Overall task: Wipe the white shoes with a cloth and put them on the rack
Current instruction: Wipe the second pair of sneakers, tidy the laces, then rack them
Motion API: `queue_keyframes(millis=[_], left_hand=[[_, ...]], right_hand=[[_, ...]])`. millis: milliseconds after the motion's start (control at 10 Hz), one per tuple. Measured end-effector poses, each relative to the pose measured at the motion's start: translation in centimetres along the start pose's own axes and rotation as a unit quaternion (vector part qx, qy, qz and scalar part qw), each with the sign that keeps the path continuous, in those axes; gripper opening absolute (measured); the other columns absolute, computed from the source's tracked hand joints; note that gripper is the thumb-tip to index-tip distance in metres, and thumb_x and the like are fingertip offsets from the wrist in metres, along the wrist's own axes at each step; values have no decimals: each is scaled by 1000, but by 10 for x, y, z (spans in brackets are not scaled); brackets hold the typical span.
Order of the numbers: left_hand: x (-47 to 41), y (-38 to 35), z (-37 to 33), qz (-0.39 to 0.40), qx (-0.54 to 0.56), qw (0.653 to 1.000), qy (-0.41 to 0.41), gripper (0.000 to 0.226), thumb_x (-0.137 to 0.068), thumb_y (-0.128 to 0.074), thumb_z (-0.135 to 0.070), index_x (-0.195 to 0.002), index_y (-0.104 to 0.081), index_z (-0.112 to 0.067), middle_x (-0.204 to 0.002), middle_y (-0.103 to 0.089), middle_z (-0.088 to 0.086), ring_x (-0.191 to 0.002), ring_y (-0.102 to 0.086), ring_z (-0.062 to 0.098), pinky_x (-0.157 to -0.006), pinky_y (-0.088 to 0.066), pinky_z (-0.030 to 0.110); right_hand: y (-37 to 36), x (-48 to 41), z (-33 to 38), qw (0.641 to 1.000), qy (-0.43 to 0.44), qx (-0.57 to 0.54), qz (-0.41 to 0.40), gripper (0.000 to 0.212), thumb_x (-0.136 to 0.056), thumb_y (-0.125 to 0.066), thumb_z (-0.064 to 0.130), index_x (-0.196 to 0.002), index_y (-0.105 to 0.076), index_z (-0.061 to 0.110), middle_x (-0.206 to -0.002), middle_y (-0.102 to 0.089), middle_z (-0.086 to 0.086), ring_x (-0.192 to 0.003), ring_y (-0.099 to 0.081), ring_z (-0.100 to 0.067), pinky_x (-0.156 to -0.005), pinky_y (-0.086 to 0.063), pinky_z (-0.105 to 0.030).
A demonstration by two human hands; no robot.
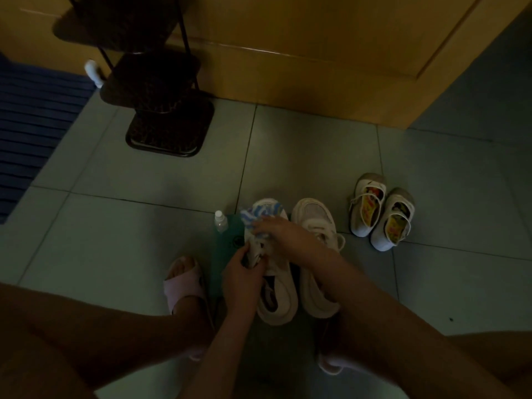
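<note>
White shoes (pixel 313 254) sit lower centre, mid-wipe: right hand (pixel 283 233) presses cloth (pixel 260 214) on one; left hand (pixel 244 273) pinches its tongue. Rack (pixel 161 90), upper left, holds neither.

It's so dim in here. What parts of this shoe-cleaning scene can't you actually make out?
Head view only:
- Toe of the shoe being wiped: covered by the cloth and the right hand.
- Left hand fingertips: tucked inside that shoe.
- Rack shelves: too dark to see whether they hold anything; its top is cut off by the edge.
- Bottle: label too small to read.
- Right foot: hidden behind the right arm.
</note>
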State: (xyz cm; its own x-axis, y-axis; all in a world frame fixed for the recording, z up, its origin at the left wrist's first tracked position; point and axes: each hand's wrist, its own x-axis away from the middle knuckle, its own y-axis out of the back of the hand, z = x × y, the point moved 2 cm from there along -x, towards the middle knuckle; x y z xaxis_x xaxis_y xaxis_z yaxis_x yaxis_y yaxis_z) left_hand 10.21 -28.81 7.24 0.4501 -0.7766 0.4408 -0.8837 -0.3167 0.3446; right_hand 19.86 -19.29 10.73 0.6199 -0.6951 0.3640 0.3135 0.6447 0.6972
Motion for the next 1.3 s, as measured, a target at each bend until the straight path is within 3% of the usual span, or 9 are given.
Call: queue_keyframes(millis=[100, 200, 300, 400, 800, 900, 1000, 1200, 1300], left_hand=[[-2, -2, 1, -2, 2, 1000, 5, 52, -81, -68, -30, -129, -53, -18, -125, -61, 6, -110, -59, 21, -93, -49, 41], [-3, 2, 3, 7, 12, 1000, 0, 52, -82, -68, -29, -130, -52, -17, -128, -59, 5, -113, -57, 20, -95, -48, 37], [-4, 11, 6, 25, 49, 998, 15, 52, -82, -68, -23, -131, -52, -14, -127, -59, 5, -112, -57, 18, -92, -47, 30], [-6, 15, 7, 30, 73, 997, 21, 51, -81, -70, -18, -129, -53, -11, -124, -61, 8, -106, -58, 16, -91, -47, 29], [1, 10, -2, 26, 4, 1000, -6, 51, -84, -66, -23, -132, -51, -12, -127, -59, 8, -113, -57, 21, -89, -43, 26], [1, 11, -5, 26, -9, 1000, -13, 51, -83, -67, -24, -131, -52, -12, -128, -59, 10, -114, -57, 23, -93, -45, 31], [2, 13, -9, 28, -47, 998, -29, 52, -82, -68, -24, -130, -53, -10, -127, -59, 10, -115, -56, 24, -93, -43, 31], [7, 11, -16, 5, -111, 992, -62, 49, -83, -67, -28, -127, -54, -12, -122, -61, 9, -110, -58, 24, -82, -41, 26], [8, 7, -18, -6, -121, 991, -58, 51, -83, -66, -30, -128, -51, -12, -126, -58, 10, -112, -55, 26, -90, -45, 34]], right_hand=[[22, 25, -23, 983, -89, -88, -133, 31, -93, -45, 4, -119, -61, 10, -127, -58, -14, -117, -53, -27, -98, -42, -33], [35, 27, -21, 929, -113, -175, -306, 36, -88, -41, -3, -115, -63, 5, -116, -63, -16, -107, -56, -21, -91, -43, -26], [6, 22, -1, 938, -105, -215, -250, 42, -94, -37, -6, -134, -48, 4, -140, -47, -13, -127, -44, -20, -100, -30, -13], [-32, 38, 9, 952, -103, -184, -222, 55, -92, -34, -8, -143, -35, 14, -152, -31, -4, -141, -27, -20, -109, -19, -16], [-98, 139, 42, 917, -162, -292, -217, 60, -90, -34, -13, -139, -33, 22, -148, -29, 7, -135, -24, -3, -100, -14, 4], [-107, 153, 50, 893, -205, -351, -193, 56, -92, -38, -11, -133, -40, 27, -141, -38, 8, -124, -39, -1, -89, -27, 5], [-88, 154, 49, 849, -246, -451, -124, 44, -92, -39, -10, -118, -57, 21, -112, -63, -4, -81, -63, -1, -65, -45, -7], [11, 144, 34, 760, -244, -565, -210, 22, -94, -45, 5, -101, -61, 19, -98, -66, -2, -87, -63, -15, -74, -53, -27], [57, 123, 10, 755, -186, -577, -250, 22, -95, -44, 3, -102, -63, 11, -100, -67, -9, -87, -65, -19, -79, -54, -33]])
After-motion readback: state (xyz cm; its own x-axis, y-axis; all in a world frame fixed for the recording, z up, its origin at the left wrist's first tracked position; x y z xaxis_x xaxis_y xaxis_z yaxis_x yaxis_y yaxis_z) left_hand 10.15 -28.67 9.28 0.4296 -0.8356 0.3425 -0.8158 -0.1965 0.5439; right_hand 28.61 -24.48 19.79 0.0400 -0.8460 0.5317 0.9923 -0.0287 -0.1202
